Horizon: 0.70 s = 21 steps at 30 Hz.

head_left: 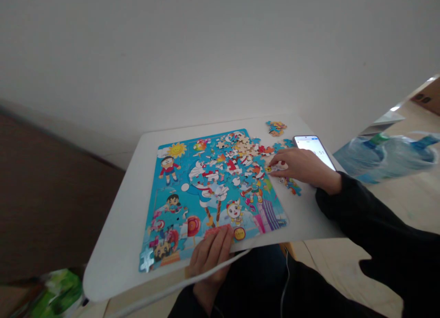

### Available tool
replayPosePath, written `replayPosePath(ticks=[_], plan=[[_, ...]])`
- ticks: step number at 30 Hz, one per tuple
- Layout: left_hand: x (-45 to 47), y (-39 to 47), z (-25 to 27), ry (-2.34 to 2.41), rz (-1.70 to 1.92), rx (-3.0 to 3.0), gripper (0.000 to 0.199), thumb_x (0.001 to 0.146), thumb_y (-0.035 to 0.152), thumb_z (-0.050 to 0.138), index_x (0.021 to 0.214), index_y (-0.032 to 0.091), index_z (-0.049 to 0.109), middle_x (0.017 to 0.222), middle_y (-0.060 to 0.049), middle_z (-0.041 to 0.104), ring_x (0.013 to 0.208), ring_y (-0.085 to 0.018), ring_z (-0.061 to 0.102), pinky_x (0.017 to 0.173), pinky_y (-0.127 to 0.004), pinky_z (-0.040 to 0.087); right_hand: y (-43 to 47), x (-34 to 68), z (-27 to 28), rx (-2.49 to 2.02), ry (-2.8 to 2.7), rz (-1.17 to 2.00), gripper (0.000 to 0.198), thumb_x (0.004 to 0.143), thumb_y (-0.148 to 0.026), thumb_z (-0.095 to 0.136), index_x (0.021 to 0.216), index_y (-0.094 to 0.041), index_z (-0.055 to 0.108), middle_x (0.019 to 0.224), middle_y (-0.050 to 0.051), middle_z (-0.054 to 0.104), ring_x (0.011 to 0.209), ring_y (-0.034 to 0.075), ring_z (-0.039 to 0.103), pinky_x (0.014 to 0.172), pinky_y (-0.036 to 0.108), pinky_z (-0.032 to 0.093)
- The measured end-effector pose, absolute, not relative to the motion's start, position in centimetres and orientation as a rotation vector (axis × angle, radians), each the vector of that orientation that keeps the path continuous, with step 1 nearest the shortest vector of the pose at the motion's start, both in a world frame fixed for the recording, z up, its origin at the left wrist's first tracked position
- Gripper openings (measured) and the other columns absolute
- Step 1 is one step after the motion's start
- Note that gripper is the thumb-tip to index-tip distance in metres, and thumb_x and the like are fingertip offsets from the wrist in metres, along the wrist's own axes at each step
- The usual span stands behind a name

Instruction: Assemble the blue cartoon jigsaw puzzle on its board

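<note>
Head view: puzzle (202,201), phone (312,145) with "51"

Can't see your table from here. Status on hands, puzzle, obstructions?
Left hand on near edge of puzzle. Right hand at loose pieces, right side. Puzzle strewn with loose pieces. Phone partly hidden behind right hand.

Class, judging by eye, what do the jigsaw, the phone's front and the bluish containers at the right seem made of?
Jigsaw: probably printed cardboard, glossy; its near-left corner catches glare, and some pieces show plain tan. Phone's front: likely smooth glass, flat and lit. Containers: apparently plastic, shiny and see-through.
</note>
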<state>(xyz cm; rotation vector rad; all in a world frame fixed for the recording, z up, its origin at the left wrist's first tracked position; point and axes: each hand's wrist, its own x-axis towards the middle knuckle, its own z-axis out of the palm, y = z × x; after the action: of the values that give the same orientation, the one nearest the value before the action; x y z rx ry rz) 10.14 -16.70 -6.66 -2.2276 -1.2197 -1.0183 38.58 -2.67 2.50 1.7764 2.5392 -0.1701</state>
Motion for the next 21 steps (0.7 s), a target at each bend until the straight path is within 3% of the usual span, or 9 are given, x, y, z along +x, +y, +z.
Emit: replayPosePath(ticks=[5,14,21], plan=[[10.2,-16.7,-6.2,-1.199,-1.01,-2.233,0.026,0.096,0.017,0.043,0.096,0.016,0.069,0.086,-0.001,0.075,0.082,-0.017,0.065,0.078,-0.03,0.045,-2.8,38.6,2.3,1.66,2.651,-0.168,0.035,0.088,-0.046,0.052,0.112,-0.026,0.067,0.108,0.005,0.066,0.096,0.022,0.063,0.066,0.03,0.045],[10.3,-16.5,-5.5,-1.181,-1.005,-2.238,0.026,0.095,0.015,0.043,0.094,0.016,0.069,0.083,-0.002,0.075,0.079,-0.017,0.066,0.074,-0.031,0.046,-2.8,38.4,2.4,1.635,2.657,-0.117,0.031,0.088,-0.044,0.052,0.106,-0.024,0.068,0.107,0.005,0.067,0.096,0.022,0.064,0.063,0.029,0.043],[10.2,-16.6,-5.7,-1.189,-1.024,-2.249,0.025,0.095,0.017,0.045,0.101,0.016,0.069,0.086,-0.003,0.075,0.08,-0.018,0.067,0.077,-0.031,0.046,-1.4,36.3,5.9,1.585,2.82,-0.191,0.034,0.09,-0.047,0.048,0.103,-0.025,0.071,0.098,0.003,0.072,0.083,0.017,0.064,0.066,0.028,0.04]])
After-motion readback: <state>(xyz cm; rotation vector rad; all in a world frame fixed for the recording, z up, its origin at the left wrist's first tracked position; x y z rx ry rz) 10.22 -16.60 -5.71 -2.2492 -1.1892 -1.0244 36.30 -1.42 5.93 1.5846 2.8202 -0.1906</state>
